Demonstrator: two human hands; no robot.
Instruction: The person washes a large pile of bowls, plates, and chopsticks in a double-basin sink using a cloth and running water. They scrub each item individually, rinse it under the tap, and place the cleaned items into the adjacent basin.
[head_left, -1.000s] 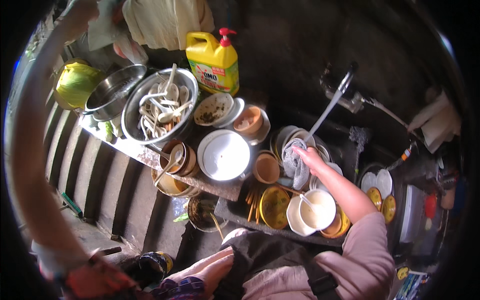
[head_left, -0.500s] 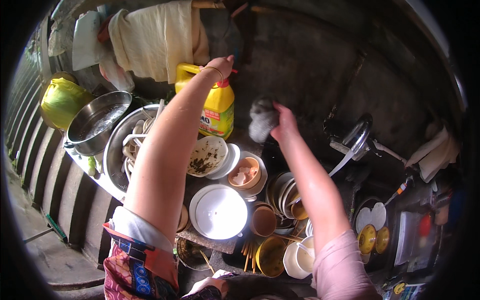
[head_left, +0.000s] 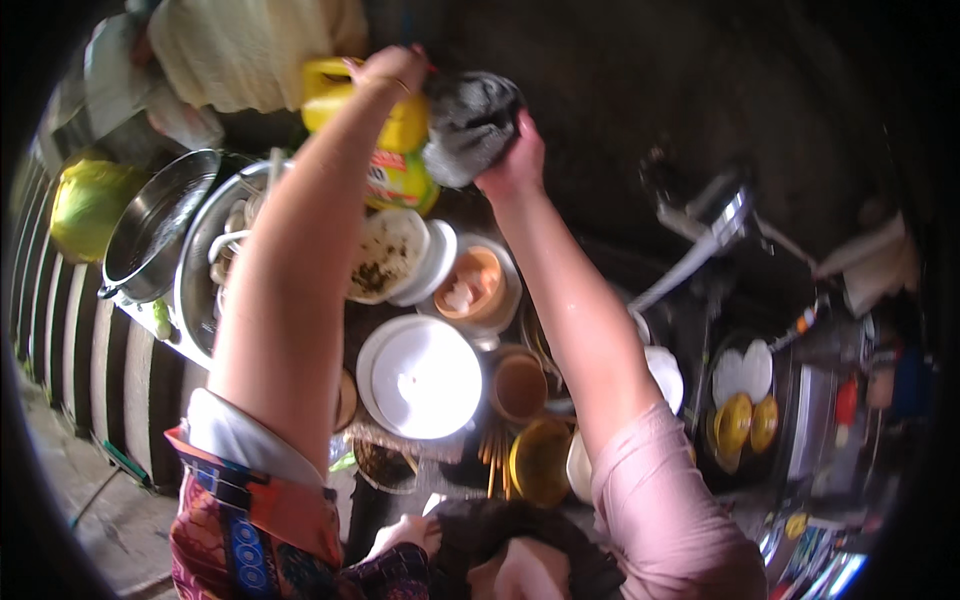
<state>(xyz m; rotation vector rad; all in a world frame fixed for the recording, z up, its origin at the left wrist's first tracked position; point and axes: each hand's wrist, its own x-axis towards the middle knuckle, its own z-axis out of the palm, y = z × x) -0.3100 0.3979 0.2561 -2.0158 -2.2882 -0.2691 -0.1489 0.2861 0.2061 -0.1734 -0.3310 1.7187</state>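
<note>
My left hand is closed over the top of a yellow plastic jug, where a bit of red shows past the fingers. The finger grip is partly smeared by motion. In my right hand is a bunched dark grey cloth, held up beside the jug's top. Below the jug stands a white bowl with dark food scraps in it. Next to that, an orange-brown bowl holds pale pieces. Nearer to me is a large round white bowl.
At left are a steel pot of water, a metal basin of pale dishes and a yellow-green bag. A brown bowl, chopsticks and a yellow bowl lie nearer. A tap is at right.
My right hand has brought the grey cloth left, up close to the jug. My left hand stays on the jug's top. The view has shifted, so the scene sits further left.
</note>
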